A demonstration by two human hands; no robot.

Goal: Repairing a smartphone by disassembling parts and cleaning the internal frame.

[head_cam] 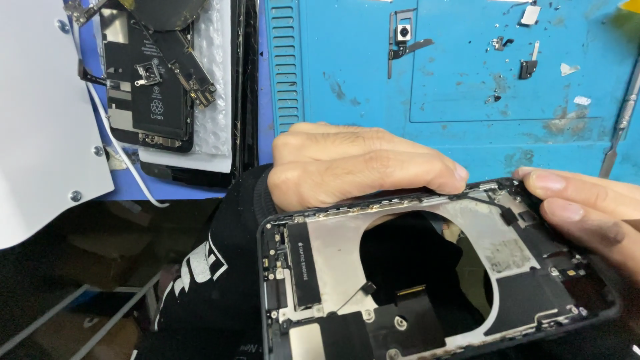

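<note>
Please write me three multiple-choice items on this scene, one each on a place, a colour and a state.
1. Where does the camera module lie?
A. on the blue mat
B. inside the phone housing
C. on the white sheet

2. What colour is the work mat?
A. green
B. blue
C. red

3. How is the phone housing in the hands?
A. closed, with its screen on
B. wrapped in foil
C. opened, its inner plate bare

Answers:
1 A, it sits on the mat, beyond the left hand.
2 B, the mat is blue throughout.
3 C, the left hand and the right hand grip its far edge, and the metal plate shows.
</note>
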